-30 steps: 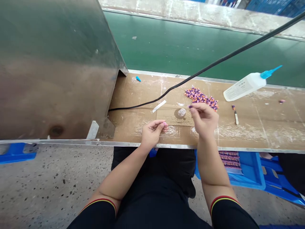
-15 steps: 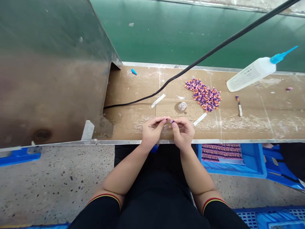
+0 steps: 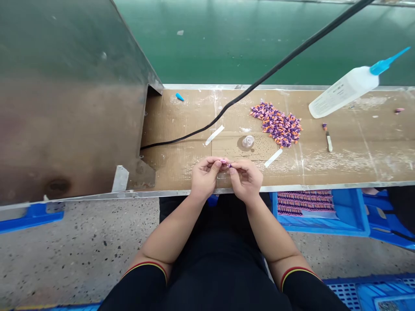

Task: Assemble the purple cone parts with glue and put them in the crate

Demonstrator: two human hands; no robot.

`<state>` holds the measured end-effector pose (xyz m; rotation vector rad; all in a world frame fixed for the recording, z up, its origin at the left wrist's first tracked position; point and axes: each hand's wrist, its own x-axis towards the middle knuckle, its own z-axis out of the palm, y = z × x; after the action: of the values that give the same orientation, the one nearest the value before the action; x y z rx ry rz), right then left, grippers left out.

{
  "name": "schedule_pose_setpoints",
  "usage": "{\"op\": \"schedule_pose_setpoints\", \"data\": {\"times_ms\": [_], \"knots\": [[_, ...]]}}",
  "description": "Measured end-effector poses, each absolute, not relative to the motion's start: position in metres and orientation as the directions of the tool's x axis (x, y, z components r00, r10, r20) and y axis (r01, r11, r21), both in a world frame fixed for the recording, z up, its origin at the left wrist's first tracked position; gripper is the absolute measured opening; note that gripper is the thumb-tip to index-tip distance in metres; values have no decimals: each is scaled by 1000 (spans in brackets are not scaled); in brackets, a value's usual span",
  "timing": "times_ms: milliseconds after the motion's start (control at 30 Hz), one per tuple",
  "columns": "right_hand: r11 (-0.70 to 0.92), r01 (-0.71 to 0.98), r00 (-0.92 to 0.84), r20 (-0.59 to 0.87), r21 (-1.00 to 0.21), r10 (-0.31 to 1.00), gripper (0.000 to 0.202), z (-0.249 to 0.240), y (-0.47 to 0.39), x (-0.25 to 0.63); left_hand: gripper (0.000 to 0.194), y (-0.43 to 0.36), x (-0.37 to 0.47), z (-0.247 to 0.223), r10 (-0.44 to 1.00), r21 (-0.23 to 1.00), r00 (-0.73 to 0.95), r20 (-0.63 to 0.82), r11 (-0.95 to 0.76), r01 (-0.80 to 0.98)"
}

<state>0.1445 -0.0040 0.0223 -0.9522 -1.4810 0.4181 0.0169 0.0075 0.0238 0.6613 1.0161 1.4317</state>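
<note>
Close to the bench's front edge, my left hand (image 3: 205,176) pinches a small pink piece (image 3: 223,161) between thumb and forefinger. Right beside it, my right hand (image 3: 247,178) is closed on a small dark purple piece (image 3: 230,166). The two pieces nearly meet; I cannot tell whether they touch. Beyond my hands stands a small clear cup (image 3: 248,141) on a cardboard patch (image 3: 223,147). Behind and to the right lies a heap of small purple, pink and orange pieces (image 3: 281,125).
A white bottle with a blue nozzle (image 3: 345,92) leans at the right, near a small knife (image 3: 329,141). A black cable (image 3: 223,113) crosses the bench. A metal housing (image 3: 71,108) stands at left. Below the bench is a blue crate (image 3: 352,216) holding rows of pieces.
My view has shifted slightly. The pink piece now shows more clearly in my left fingertips, and my right fingertips have moved a little left and down with the purple piece.
</note>
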Motion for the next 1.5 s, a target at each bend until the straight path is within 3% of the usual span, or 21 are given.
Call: {"op": "schedule_pose_setpoints", "data": {"times_ms": [167, 467, 833, 1200, 1500], "knots": [[588, 365, 142, 668, -722, 731, 10, 24, -1, 143, 51, 7, 21, 25, 960, 857, -196, -200, 75, -510], [539, 417, 139, 638, -732, 758, 10, 22, 0, 142, 46, 7, 19, 24, 965, 844, -133, -225, 124, -522], [515, 412, 140, 611, -752, 779, 10, 23, 0, 143, 44, 6, 18, 18, 975, 891, -138, -175, 97, -444], [538, 521, 141, 689, -662, 711, 7, 22, 1, 142, 30, -2, 17, 16, 980, 978, -189, 67, -101, -181], [572, 515, 140, 721, -638, 678, 13, 17, 0, 143, 23, -3, 21, 22, 964, 975, -211, 160, -188, -116]]}}
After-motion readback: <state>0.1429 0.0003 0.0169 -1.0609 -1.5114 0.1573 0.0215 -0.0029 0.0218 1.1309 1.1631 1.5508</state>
